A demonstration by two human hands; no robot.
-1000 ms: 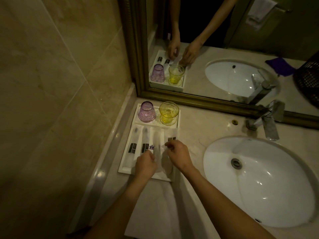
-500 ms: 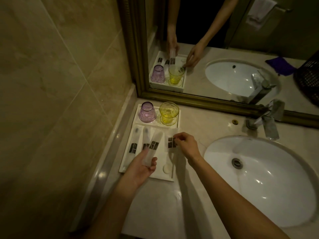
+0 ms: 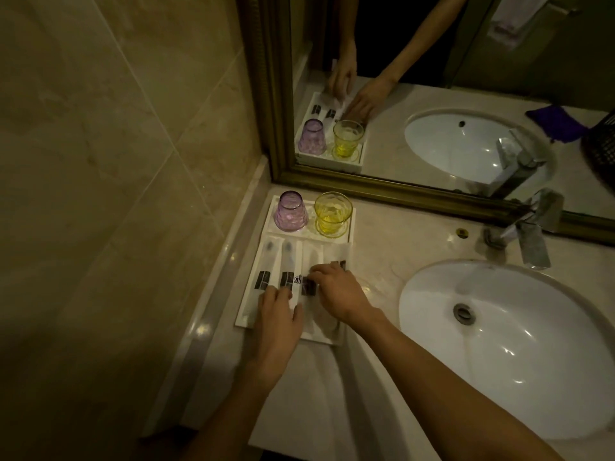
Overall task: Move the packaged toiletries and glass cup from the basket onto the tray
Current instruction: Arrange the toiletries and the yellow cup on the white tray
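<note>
A white tray (image 3: 352, 227) lies on the counter in the corner by the wall. At its far end stand an upside-down purple glass cup (image 3: 290, 216) and an upright yellow glass cup (image 3: 332, 212). Several white toiletry packets (image 3: 269, 261) with dark labels lie side by side in the tray's near section. My left hand (image 3: 279, 314) rests on the near end of the third toiletry packet (image 3: 311, 256), fingers closed over it. My right hand (image 3: 336, 291) pinches the same packet at its dark label. The hands hide the packets' near ends.
A white sink (image 3: 499, 344) with a chrome faucet (image 3: 529, 231) fills the right of the counter. The gold-framed mirror (image 3: 382, 191) reflects a dark basket (image 3: 600, 144) and a purple cloth (image 3: 555, 123). Tiled wall rises on the left.
My left hand, which held a packet raised over the tray, has brought it down flat among the others. My right hand has moved left from the rightmost packet onto this one.
</note>
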